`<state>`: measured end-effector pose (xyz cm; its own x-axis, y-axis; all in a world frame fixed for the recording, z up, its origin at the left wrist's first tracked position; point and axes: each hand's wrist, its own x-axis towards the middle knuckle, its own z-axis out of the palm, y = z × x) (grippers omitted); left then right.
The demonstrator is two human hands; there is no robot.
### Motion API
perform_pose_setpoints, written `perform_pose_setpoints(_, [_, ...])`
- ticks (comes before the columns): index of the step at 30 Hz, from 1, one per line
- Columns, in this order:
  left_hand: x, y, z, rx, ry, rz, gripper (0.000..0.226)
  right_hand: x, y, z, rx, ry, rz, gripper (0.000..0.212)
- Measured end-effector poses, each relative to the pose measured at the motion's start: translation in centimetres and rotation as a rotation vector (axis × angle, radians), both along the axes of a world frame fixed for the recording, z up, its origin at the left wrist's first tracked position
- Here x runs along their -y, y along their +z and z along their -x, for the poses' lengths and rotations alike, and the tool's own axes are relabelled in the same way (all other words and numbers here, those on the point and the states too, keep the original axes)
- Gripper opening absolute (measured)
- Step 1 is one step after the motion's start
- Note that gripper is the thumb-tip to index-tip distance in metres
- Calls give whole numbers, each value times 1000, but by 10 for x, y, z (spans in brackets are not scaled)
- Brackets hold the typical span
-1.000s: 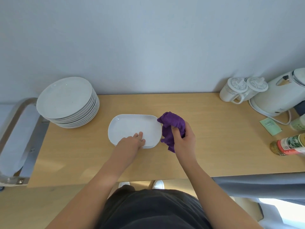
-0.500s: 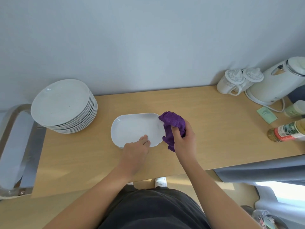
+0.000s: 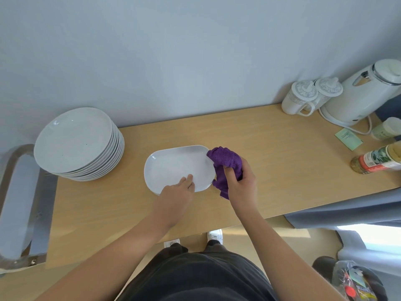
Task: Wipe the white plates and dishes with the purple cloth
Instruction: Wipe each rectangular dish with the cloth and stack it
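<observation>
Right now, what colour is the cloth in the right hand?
Purple; the cloth in the right hand shows clearly in the head view.

You won't find any text you can read here. The bottle (image 3: 376, 160) lying on its side at the far right of the table (image 3: 282, 170) carries a red and white label with a green picture, but its print is too small and blurred to make out. The green paper slip (image 3: 348, 139) near the kettle (image 3: 360, 96) shows faint lines of print, also unreadable. The two lidded mugs (image 3: 308, 98) bear only a grey pattern, no words. The packet (image 3: 353, 285) on the floor at the near right has coloured markings you cannot read.
</observation>
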<state>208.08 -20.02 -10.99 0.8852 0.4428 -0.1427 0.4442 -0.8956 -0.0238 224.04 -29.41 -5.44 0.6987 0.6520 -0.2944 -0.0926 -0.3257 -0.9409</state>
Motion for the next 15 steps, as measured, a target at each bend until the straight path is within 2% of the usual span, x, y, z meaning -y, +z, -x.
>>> perform_pose_setpoints(3, [6,-2,5,129,-27,-57,44,1,-1,1,22,-9,-2,24])
perform_pose_setpoints(6, [9,-11,10,322,11,-12,34,2,-5,1,67,-34,10,26])
perform_pose_setpoints(9, [13,-12,7,293,53,-25,19,3,-7,0,39,-48,11,26])
perform_pose_setpoints(11, [8,-14,4,192,92,-14,28,3,-6,0,39,-38,21,26])
perform_pose_setpoints(13, [1,-16,3,101,81,3,53,3,-6,0,28,-34,14,25])
perform_pose_setpoints(15, [-3,-14,6,73,31,24,67,3,-5,0,25,-46,-7,23])
